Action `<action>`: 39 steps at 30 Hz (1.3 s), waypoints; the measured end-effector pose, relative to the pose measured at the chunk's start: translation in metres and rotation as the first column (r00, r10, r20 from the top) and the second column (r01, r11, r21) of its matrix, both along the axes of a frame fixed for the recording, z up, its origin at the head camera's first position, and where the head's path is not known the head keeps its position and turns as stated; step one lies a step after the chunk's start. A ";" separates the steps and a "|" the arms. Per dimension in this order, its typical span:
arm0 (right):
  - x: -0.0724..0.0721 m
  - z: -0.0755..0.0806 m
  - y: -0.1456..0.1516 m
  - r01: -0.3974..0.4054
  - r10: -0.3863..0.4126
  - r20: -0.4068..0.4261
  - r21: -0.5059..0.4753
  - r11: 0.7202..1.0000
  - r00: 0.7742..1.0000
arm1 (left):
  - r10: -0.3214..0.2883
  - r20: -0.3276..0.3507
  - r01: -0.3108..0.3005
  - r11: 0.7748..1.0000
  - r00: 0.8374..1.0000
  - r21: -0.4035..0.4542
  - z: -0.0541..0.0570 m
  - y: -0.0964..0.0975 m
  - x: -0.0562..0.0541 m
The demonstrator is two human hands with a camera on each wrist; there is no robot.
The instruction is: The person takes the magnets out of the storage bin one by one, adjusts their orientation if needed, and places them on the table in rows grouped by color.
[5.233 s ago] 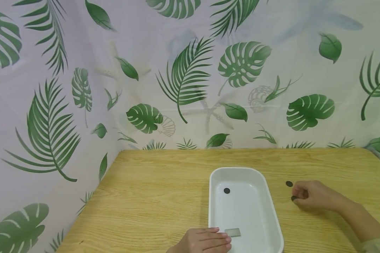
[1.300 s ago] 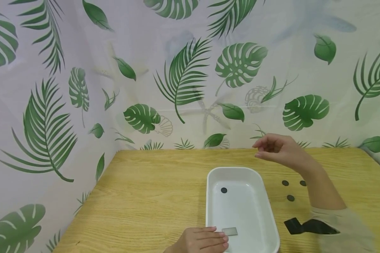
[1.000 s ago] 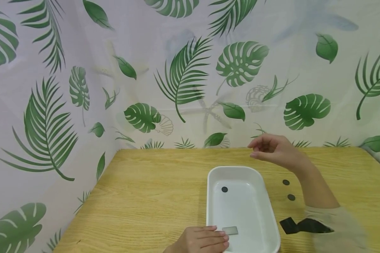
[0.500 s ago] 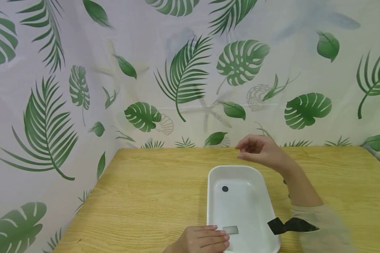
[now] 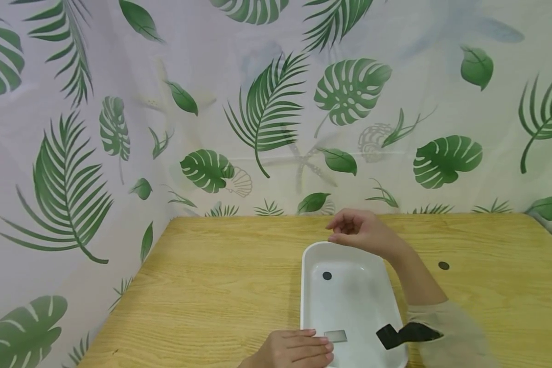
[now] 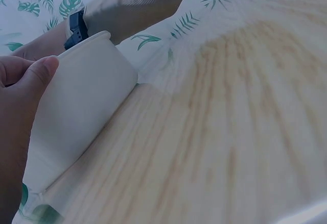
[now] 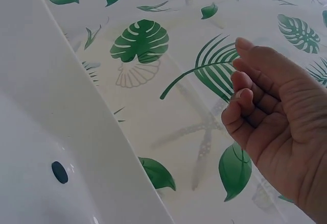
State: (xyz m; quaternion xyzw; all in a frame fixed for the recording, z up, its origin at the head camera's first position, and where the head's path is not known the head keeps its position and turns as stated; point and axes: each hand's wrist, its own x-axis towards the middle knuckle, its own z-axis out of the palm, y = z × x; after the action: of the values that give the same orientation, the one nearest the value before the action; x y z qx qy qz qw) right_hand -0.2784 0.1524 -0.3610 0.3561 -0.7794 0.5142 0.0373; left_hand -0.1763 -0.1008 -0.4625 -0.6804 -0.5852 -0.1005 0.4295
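A white rectangular tray [image 5: 310, 301] stands on the wooden table, with a small round black disc [image 5: 327, 276] lying in its far part. My left hand [image 5: 294, 350] holds the tray's near left rim, fingers over the edge; in the left wrist view its thumb [image 6: 38, 76] lies along the rim. Just beyond those fingers is a small grey rectangular piece [image 5: 335, 336] inside the tray. My right hand [image 5: 363, 230] hovers above the tray's far end with loosely bent fingers. No object shows between the fingers of the right hand [image 7: 276, 112] in the right wrist view.
Another black disc [image 5: 443, 266] lies on the table [image 5: 221, 276] to the right of my right forearm. A black strap [image 5: 409, 335] hangs from the right sleeve over the tray's right rim. A leaf-printed curtain [image 5: 257, 102] borders the table behind and at left.
My right hand, which pinched a disc on the table 5.2 seconds ago, has moved left and lowered over the tray's far end. Its arm hides two table discs seen earlier. The left hand stays put.
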 end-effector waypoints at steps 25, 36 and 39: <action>-0.012 -0.045 -0.023 0.037 -0.046 0.265 0.039 0.999 0.963 | 0.005 0.042 -0.005 1.000 0.999 0.004 -0.003 0.000 0.001; -0.018 -0.067 -0.022 0.027 -0.042 0.298 0.056 0.998 0.954 | 0.000 0.003 0.000 0.999 1.000 0.039 0.006 0.001 0.002; -0.017 -0.071 -0.020 0.036 -0.059 0.311 0.078 0.996 0.948 | -0.004 0.016 0.003 0.999 1.000 0.043 0.006 0.003 0.003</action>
State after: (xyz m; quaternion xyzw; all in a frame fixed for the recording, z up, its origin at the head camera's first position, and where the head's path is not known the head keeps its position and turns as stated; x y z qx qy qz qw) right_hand -0.2956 0.1320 -0.4316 0.2522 -0.8017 0.5349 -0.0872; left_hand -0.1731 -0.0981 -0.4563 -0.6712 -0.5852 -0.1193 0.4390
